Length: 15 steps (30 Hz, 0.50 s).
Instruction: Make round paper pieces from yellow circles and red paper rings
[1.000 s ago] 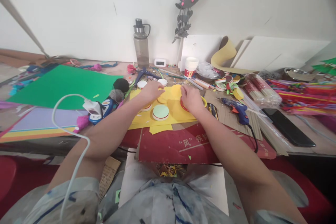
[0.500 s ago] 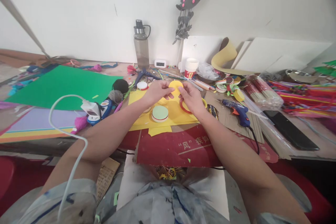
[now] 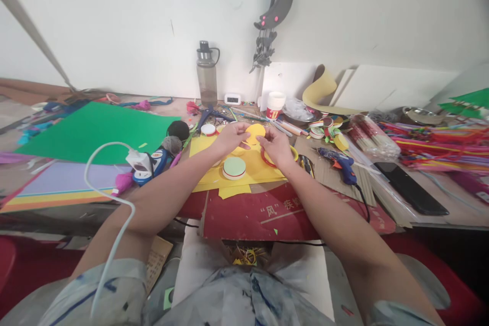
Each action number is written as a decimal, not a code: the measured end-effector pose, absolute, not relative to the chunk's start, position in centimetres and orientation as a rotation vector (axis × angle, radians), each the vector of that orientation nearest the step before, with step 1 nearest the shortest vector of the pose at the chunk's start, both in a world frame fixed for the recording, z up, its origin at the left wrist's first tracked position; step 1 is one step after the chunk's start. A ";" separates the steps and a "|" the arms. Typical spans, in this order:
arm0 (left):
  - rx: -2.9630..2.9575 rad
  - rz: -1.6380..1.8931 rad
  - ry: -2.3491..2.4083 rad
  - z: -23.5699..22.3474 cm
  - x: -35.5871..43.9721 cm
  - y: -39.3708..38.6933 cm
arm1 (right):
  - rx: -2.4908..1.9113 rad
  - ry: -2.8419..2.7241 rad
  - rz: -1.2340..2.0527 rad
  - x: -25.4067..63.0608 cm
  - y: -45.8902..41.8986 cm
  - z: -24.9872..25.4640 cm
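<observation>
Both hands, left hand and right hand, pinched a yellow disc by its edges just above the yellow sheet. The red cardboard below read "风". A green-topped lid lay near.

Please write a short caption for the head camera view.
Left hand and right hand hold a yellow paper disc above a yellow paper sheet.

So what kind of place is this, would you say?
Most likely a craft worktable, at home or in a small workshop. Coloured paper sheets cover the table, a blue glue gun lies on cardboard, and bundles of pipe cleaners sit at the right. Both hands hold a yellow paper disc.
</observation>
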<state>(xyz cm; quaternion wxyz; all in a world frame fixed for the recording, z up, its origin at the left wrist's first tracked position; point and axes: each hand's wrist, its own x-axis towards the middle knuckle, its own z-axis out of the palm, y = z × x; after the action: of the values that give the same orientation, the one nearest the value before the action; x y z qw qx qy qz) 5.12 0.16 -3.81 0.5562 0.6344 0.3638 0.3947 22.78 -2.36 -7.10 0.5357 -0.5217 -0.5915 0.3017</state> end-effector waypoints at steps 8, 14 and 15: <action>1.427 0.933 0.874 -3.9 4.8 0.5 | -1.295 -1.380 0.741 22.0 -2.7 -6.1; 1.325 1.075 0.916 -4.4 4.8 1.9 | -1.269 -1.367 0.781 22.6 -3.8 -5.3; 1.307 1.121 0.926 -4.4 4.6 2.2 | -1.291 -1.391 0.713 23.5 -4.1 -5.2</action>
<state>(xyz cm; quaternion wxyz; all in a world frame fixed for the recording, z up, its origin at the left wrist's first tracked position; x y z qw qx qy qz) 4.62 2.19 -4.37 0.5590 0.5542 0.3929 0.4755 23.46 -4.10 -5.18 0.5286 -0.5406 -0.5824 0.2986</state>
